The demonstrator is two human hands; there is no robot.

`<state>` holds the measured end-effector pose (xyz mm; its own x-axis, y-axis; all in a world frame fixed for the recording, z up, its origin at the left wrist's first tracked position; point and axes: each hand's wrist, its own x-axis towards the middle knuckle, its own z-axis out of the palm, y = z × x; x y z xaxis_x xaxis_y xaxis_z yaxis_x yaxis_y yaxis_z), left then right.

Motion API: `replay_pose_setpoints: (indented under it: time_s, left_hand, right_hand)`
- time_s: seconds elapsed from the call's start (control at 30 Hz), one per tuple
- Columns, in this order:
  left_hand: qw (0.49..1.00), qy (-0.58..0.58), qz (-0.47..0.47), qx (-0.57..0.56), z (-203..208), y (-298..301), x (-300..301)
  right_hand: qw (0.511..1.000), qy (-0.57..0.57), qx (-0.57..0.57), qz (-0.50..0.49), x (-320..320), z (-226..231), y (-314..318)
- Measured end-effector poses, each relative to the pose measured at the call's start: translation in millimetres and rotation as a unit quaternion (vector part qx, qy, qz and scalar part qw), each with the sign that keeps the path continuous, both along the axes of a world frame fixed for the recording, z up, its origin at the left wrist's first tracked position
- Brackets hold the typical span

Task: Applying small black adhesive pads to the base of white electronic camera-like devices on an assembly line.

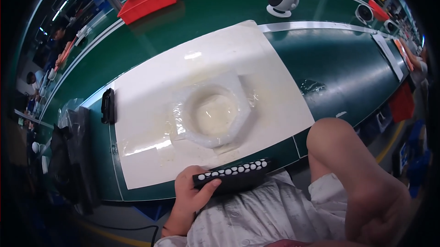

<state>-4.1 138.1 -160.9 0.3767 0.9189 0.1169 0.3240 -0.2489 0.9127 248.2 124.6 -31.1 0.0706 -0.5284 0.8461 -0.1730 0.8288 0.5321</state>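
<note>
My left hand (195, 188) is closed around the left end of a long black block (238, 181), with its thumb on top. White round pieces sit in staggered rows along the block's upper face. I hold it at the table's front edge, close to my shirt. My right arm is bent with its elbow raised. The right hand (378, 217) is only partly visible at the lower right, and its fingers are hidden. Ahead of the block, a white foam ring (240, 105) with an angular outside and a round hole is taped to a white sheet (151, 91).
A black plastic part (108, 106) lies at the sheet's left edge. Black bags (68, 155) hang at the far left. Beyond the green table (348, 64) stand a red bin (149, 2) and a white round-headed device (283, 0). Other people work farther off.
</note>
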Motion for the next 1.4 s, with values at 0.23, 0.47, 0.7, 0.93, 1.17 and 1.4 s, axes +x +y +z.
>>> replay_pose_setpoints:
  time_s: [0.23, 0.47, 0.7, 0.93, 1.17, 1.4]
  left_hand:
    - [0.999, -0.035, 0.011, 0.001, -2.6, 0.4, 1.3]
    - [1.000, -0.012, 0.001, 0.008, -5.9, 1.8, -2.2]
    - [1.000, -0.003, 0.013, 0.019, -3.9, 1.1, -0.6]
    - [0.999, 0.026, 0.018, 0.012, -2.6, 0.8, -1.8]
    - [0.999, -0.014, -0.007, 0.031, 8.2, 3.5, -0.3]
    - [0.970, 0.066, -0.174, 0.158, 55.4, 43.4, 2.9]
  right_hand:
    - [0.999, 0.026, 0.024, 0.013, -5.6, 1.3, 7.3]
    - [1.000, -0.010, 0.011, 0.018, -4.8, 2.9, 11.0]
    - [1.000, -0.015, 0.026, 0.008, -3.7, 5.1, 12.5]
    - [0.999, -0.029, 0.011, 0.010, -9.5, 8.4, 16.6]
    - [0.974, -0.110, -0.140, -0.138, 51.4, -10.2, 61.2]
    - [0.766, -0.133, -0.627, -0.053, -1.5, -62.8, 149.7]
